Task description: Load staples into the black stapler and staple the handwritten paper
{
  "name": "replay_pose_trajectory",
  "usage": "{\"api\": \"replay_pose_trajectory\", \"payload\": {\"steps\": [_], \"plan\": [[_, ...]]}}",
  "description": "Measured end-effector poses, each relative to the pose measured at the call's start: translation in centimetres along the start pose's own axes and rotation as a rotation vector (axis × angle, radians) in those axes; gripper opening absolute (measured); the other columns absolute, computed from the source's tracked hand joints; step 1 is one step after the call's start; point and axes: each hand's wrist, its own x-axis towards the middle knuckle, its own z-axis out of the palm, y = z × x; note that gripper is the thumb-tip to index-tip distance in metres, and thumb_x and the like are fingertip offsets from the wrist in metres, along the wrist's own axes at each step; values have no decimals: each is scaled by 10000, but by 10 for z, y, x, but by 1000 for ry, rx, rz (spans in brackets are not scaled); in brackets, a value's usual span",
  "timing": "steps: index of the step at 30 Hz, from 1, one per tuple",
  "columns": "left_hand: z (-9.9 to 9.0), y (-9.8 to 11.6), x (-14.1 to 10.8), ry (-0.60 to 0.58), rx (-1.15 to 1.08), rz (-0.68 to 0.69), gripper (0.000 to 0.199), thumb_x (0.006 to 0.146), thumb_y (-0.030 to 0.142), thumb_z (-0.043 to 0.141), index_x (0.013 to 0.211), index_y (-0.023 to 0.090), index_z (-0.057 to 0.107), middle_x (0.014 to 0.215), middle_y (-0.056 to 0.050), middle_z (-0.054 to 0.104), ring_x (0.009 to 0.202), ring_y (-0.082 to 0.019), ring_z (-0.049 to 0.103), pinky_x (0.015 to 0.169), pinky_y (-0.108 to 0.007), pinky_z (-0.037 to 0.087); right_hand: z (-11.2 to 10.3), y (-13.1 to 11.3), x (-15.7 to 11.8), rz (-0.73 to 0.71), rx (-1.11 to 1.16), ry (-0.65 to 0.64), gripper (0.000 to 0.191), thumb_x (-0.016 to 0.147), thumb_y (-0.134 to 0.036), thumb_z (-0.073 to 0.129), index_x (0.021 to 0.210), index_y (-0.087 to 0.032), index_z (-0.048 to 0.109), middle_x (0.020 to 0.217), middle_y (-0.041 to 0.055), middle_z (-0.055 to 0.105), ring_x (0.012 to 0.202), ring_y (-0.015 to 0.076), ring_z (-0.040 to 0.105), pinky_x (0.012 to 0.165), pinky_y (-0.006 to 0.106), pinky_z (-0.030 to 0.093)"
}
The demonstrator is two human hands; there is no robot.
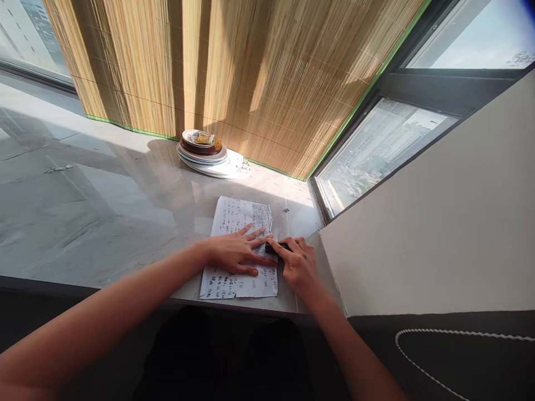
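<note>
A sheet of paper (225, 217) covered in handwriting and dense print lies on the marble sill, close to its front edge. Its right side looks uneven, and a small notch shows at the bottom. My left hand (234, 253) rests flat on the paper with its fingers spread toward the right. At the paper's right edge my right hand (298, 259) is closed round a small black object (273, 248), the index finger stretched along it. Most of that object is hidden by the fingers, so its kind is unclear. It touches or sits just over the paper, beside my left fingertips.
A stack of plates (204, 161) with a small yellow packet on top stands at the back by the bamboo blind (251, 83). Keys or a similar metal bit (58, 168) lie far left. A tiny dark piece (286, 210) is behind the paper. The white wall (434, 223) bounds the right.
</note>
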Motion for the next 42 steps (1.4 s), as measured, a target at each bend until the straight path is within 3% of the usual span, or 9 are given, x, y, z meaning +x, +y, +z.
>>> {"api": "replay_pose_trajectory", "payload": {"steps": [8, 13, 16, 18, 21, 25, 34, 38, 42], "plan": [[-7, 6, -2, -45, 6, -28, 519, 1042, 543, 466, 1555, 467, 439, 1763, 9, 28, 1609, -398, 20, 1266, -656, -9, -5, 16, -18, 0, 129, 57, 637, 971, -115, 477, 1559, -357, 453, 1284, 56, 653, 1138, 250, 575, 974, 416, 507], [-9, 2, -2, 22, 13, 18, 506, 1028, 539, 506, 1523, 436, 509, 1737, -29, 223, 1595, -383, 188, 1266, -614, 98, -6, 35, -42, 290, 148, 467, 523, 984, -182, 442, 1490, -259, 548, 1108, 119, 663, 1039, 307, 579, 931, 506, 528], [-14, -7, -5, 291, 29, -27, 377, 1068, 423, 448, 1357, 322, 667, 1525, -85, 572, 1428, -312, 472, 1194, -504, 286, -5, 9, -25, 400, 216, 615, 510, 996, -252, 468, 1501, -212, 525, 1177, 159, 632, 1112, 336, 565, 951, 535, 527], [-18, -16, -11, 608, 48, -180, 333, 1073, 356, 415, 1115, 232, 721, 1182, -115, 734, 1146, -278, 606, 1055, -430, 389, -1, -21, -1, 346, 321, 535, 514, 995, -241, 470, 1507, -228, 513, 1212, 153, 628, 1127, 320, 573, 989, 516, 526], [-25, -29, -24, 985, 52, -404, 299, 1044, 303, 436, 831, 206, 623, 826, -75, 664, 811, -233, 564, 867, -357, 403, 13, -67, 36, 284, 416, 376, 555, 967, -181, 484, 1520, -235, 497, 1241, 144, 621, 1175, 302, 561, 1016, 459, 532], [-26, -42, -38, 1140, -54, -530, 290, 1000, 264, 490, 717, 214, 526, 672, -15, 543, 645, -188, 476, 683, -286, 333, 31, -90, 48, 256, 461, 307, 557, 947, -179, 534, 1500, -239, 519, 1221, 125, 618, 1168, 293, 569, 1032, 446, 533], [-23, -55, -36, 1157, -186, -643, 287, 927, 252, 550, 644, 209, 529, 591, -3, 509, 585, -165, 419, 577, -272, 237, 18, -22, -21, 327, 469, 363, 487, 993, -381, 575, 1460, -244, 555, 1223, 127, 640, 1107, 285, 637, 940, 451, 586], [-25, -62, -39, 1388, -681, -630, 397, 887, 281, 608, 538, 201, 436, 516, 26, 365, 506, -122, 309, 493, -255, 177, 6, 13, 0, 347, 588, 447, 527, 1057, -559, 381, 1280, -181, 672, 1092, 128, 687, 955, 246, 665, 807, 385, 589], [-30, -68, -46, 1481, -1011, -588, 427, 871, 314, 598, 549, 218, 335, 511, 66, 252, 425, -80, 212, 412, -231, 120, 23, 45, 53, 342, 417, 428, 532, 1057, -474, 329, 1319, -137, 648, 1397, 190, 592, 1315, 298, 543, 1083, 485, 476]]}}
